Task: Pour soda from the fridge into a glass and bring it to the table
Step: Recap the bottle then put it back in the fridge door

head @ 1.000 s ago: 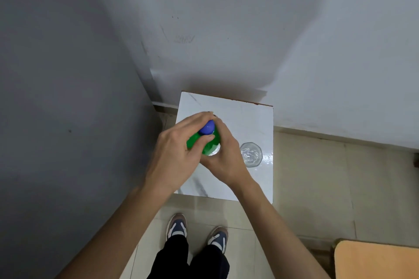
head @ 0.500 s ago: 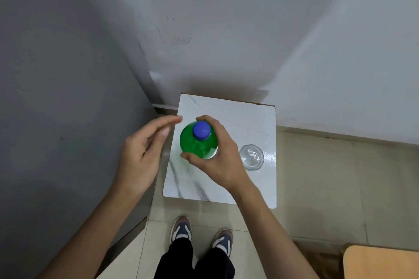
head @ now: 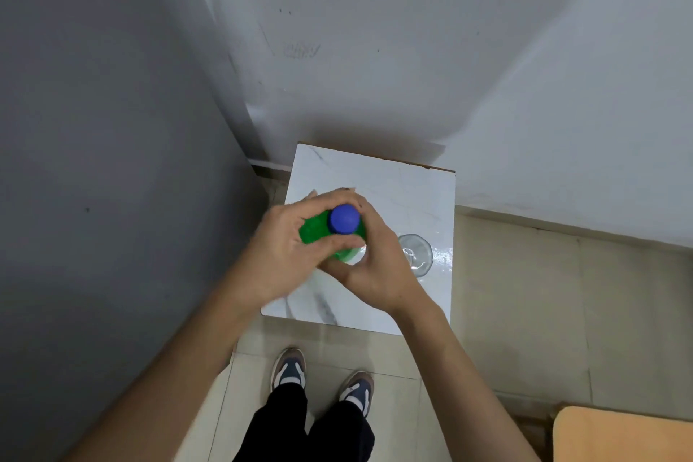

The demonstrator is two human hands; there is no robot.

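A green soda bottle [head: 315,231] with a blue cap [head: 344,219] stands upright on a small white marble-topped stand [head: 393,184]. My right hand [head: 378,270] wraps the bottle's body from the right. My left hand [head: 279,255] comes in from the left, its fingers and thumb closed around the bottle's neck just below the cap. A clear empty glass [head: 416,254] stands on the stand's right side, just right of my right hand.
A grey surface [head: 93,161] rises close on the left and a white wall [head: 412,49] stands behind the stand. The floor is beige tile [head: 543,311]. A wooden table corner [head: 622,435] shows at the bottom right. My shoes [head: 322,379] are just before the stand.
Half a second ago my left hand was open and off the bottle to the left; now it is back on the bottle's neck by the cap. My right hand kept its hold.
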